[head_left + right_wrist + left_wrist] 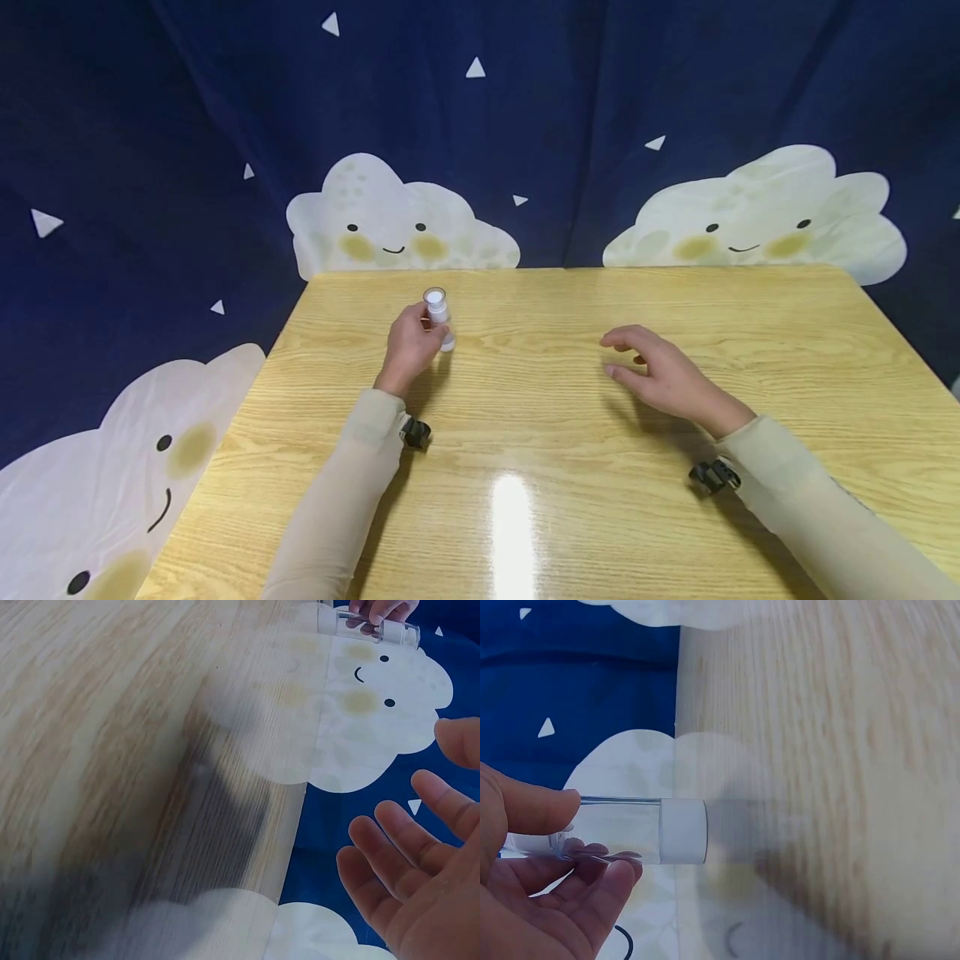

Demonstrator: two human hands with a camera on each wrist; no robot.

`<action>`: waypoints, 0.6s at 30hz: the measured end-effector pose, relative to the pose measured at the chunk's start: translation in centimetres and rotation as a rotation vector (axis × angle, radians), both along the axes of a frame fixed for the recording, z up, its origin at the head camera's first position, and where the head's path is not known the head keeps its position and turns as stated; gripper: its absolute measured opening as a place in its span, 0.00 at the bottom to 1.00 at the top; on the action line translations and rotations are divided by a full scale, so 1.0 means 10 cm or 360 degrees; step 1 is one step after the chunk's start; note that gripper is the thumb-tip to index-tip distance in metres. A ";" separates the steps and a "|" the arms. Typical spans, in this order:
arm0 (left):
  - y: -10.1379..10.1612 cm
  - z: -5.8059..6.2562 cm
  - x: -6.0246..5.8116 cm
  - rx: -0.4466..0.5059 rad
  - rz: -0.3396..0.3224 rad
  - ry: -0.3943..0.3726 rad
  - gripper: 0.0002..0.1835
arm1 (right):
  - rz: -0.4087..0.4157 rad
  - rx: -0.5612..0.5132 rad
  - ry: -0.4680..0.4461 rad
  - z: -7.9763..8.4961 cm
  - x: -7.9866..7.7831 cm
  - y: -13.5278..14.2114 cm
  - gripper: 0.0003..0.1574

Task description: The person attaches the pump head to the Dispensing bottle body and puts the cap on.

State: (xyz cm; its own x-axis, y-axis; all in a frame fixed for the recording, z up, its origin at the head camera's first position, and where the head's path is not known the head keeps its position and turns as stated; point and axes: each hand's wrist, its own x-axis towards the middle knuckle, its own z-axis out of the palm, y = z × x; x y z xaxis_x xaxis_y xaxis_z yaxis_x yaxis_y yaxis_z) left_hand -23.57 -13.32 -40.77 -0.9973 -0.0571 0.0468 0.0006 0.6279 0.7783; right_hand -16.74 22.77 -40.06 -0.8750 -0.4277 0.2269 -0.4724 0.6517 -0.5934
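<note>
My left hand [411, 343] holds a slim clear bottle [438, 313] upright at the left of the table. In the left wrist view, thumb and fingertips grip the clear bottle [615, 825] near its top. It has a white base [683, 831] and a white neck part under what looks like a clear cap. The base touches the tabletop or is very close to it. To the right, my right hand [667, 373] hovers above the table holding nothing, fingers loosely bent and thumb apart.
The wooden table [540, 400] has a glossy top with a bright light reflection near its front. Behind it and along the left hangs a dark blue curtain [525, 117] with white clouds and triangles. Each sleeve carries a small black camera [415, 433].
</note>
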 end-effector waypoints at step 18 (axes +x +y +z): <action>0.01 0.17 0.14 -0.0197 0.0043 0.0057 0.38 | 0.0028 0.0038 0.0035 0.08 -0.03 -0.01 0.21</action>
